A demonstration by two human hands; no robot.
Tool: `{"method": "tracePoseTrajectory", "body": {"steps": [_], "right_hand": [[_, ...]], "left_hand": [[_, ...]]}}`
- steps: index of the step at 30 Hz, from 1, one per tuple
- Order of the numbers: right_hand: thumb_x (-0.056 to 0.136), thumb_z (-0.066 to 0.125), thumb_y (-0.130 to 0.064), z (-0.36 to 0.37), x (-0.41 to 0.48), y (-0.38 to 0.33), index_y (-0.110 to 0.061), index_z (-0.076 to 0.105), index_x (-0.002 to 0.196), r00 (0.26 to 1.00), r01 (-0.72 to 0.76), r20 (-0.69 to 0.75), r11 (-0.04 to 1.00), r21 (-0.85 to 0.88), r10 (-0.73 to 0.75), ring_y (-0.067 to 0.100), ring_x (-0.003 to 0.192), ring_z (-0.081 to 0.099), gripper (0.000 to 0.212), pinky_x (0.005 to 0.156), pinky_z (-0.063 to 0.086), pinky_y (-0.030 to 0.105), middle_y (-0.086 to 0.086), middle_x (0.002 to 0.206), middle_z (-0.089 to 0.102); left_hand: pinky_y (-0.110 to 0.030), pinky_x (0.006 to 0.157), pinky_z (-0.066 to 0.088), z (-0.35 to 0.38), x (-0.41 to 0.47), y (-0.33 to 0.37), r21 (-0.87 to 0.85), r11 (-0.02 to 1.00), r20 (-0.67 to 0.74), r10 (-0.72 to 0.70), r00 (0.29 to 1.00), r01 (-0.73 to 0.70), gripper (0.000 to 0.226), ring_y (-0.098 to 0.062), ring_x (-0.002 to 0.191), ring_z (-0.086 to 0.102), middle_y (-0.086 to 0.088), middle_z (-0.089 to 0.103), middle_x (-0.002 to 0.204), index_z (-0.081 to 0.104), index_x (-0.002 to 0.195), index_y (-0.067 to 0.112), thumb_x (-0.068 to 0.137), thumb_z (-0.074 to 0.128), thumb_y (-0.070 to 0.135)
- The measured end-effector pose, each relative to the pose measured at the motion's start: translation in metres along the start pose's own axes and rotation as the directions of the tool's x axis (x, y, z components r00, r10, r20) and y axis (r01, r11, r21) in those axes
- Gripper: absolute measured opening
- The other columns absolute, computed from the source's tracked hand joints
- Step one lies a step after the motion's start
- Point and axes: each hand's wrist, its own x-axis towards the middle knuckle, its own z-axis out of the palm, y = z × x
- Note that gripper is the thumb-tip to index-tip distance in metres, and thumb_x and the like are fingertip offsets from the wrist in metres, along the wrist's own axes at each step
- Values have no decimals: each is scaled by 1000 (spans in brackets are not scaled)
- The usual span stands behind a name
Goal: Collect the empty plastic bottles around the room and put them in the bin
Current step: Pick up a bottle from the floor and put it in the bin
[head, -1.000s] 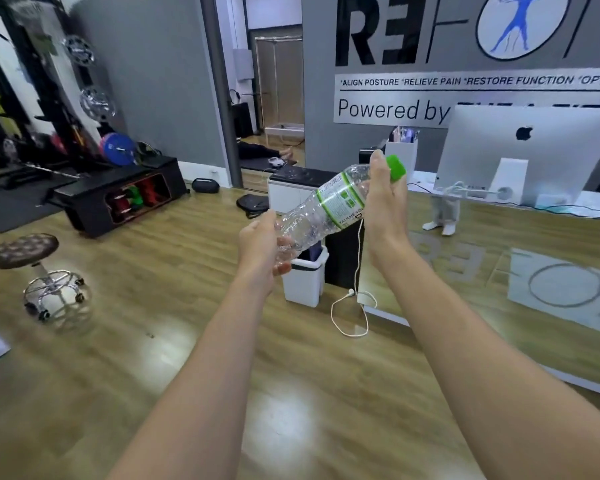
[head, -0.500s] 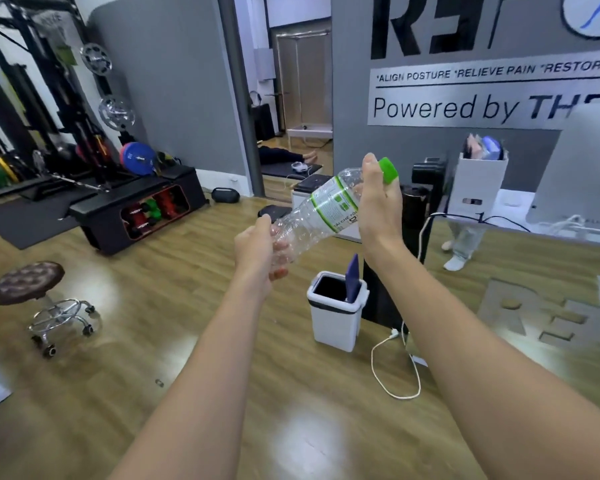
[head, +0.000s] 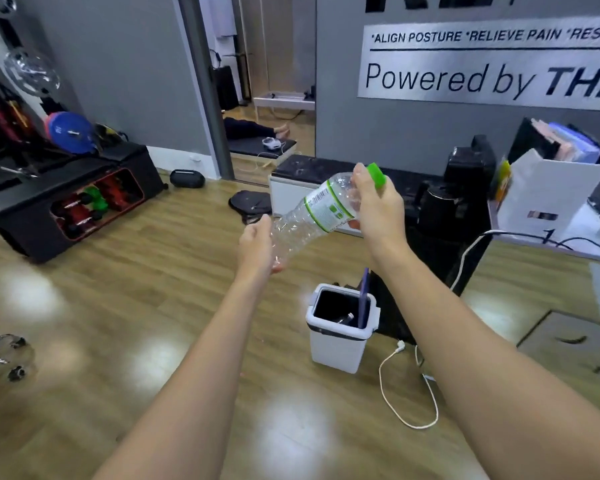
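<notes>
Black and open-fronted, the low storage bench (head: 84, 199) at the left of the frame holds red and green dumbbells (head: 87, 206) in its cubby, with a blue weight plate (head: 70, 132) leaning behind it. Wooden floor (head: 146, 306) spreads wide and bare through the left and lower centre, glare patches on it, up to a doorway (head: 267, 98) at upper centre. The left hand (head: 257, 245), arm stretched forward from the bottom edge, wraps the base of a crumpled clear plastic bottle (head: 319, 211) tilted up to the right at mid-frame. The right hand (head: 378, 209) grips the bottle near its neck, below the green cap (head: 377, 174). Below the bottle and slightly right stands a white bin (head: 338, 344), lid open, black-lined, with something dark and unclear inside and a blue flat object (head: 363, 299) standing upright at its right rim. A white cable (head: 406, 400) loops on the floor just right of the bin. At upper right a white box (head: 548, 195) on the desk holds upright books or folders.
</notes>
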Motion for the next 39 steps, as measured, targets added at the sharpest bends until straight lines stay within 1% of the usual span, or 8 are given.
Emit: {"method": "tracePoseTrajectory", "body": {"steps": [3, 6, 12, 22, 25, 30, 36, 39], "right_hand": [[83, 59, -60, 22, 46, 26, -29, 62, 87, 999, -10, -53, 999, -52, 7, 18, 92, 68, 32, 92, 54, 51, -3, 92, 69], [79, 59, -64, 37, 97, 63, -30, 63, 91, 993, -49, -113, 994, -94, 39, 17, 97, 67, 36, 94, 54, 51, -3, 95, 69], [77, 60, -62, 59, 202, 152, -29, 65, 100, 976, -157, -164, 985, -73, 144, 16, 100, 66, 40, 91, 56, 51, -5, 100, 69], [88, 66, -46, 68, 308, 279, -29, 64, 92, 904, -336, -346, 919, -207, 252, 9, 91, 64, 17, 90, 51, 37, -8, 91, 68], [86, 67, -43, 67, 318, 324, -25, 65, 91, 868, -404, -407, 883, -240, 286, 10, 87, 64, 19, 88, 50, 39, -7, 87, 69], [88, 67, -35, 74, 318, 429, -20, 65, 97, 723, -562, -540, 822, -96, 431, 5, 84, 63, 18, 81, 51, 31, -4, 91, 70], [91, 65, -29, 76, 304, 554, -16, 62, 95, 569, -710, -664, 697, -100, 485, 8, 77, 55, 14, 70, 40, 16, -9, 81, 61], [91, 65, -30, 71, 301, 613, -14, 63, 109, 532, -764, -675, 633, -123, 510, 15, 92, 61, 24, 82, 45, 26, -4, 96, 67]], "left_hand": [[-32, 53, 56, 17, 61, -17, 113, 993, 47, 17, 999, -22, 49, -29, 104, 66, -6, 67, 116, 64, 112, 23, 87, 39, 57], [-51, 78, 59, 34, 120, -37, 234, 970, 96, 52, 994, -73, 46, -28, 98, 67, -3, 70, 103, 65, 87, 28, 84, 36, 64], [-36, 61, 58, 78, 230, -82, 302, 952, 211, -23, 977, -43, 37, -29, 93, 63, -11, 66, 104, 64, 87, 24, 100, 38, 46], [-41, 74, 58, 172, 380, -180, 353, 906, 298, -347, 889, 235, 49, -27, 92, 61, -7, 64, 109, 63, 120, 21, 102, 30, 52], [-43, 87, 55, 190, 404, -223, 427, 858, 353, -449, 821, 285, 65, -27, 99, 58, -4, 61, 116, 63, 126, 20, 97, 27, 65], [-52, 104, 45, 208, 445, -345, 633, 701, 345, -636, 690, 330, 119, -31, 120, 59, -9, 64, 129, 64, 126, 24, 50, 19, 104], [-50, 102, 47, 238, 457, -419, 708, 570, 300, -777, 554, 417, 92, -30, 110, 62, -10, 69, 117, 72, 106, 27, 57, 26, 90], [-45, 98, 51, 257, 461, -446, 687, 563, 325, -804, 498, 459, 60, -25, 101, 67, -6, 73, 106, 70, 84, 33, 79, 33, 79]]}}
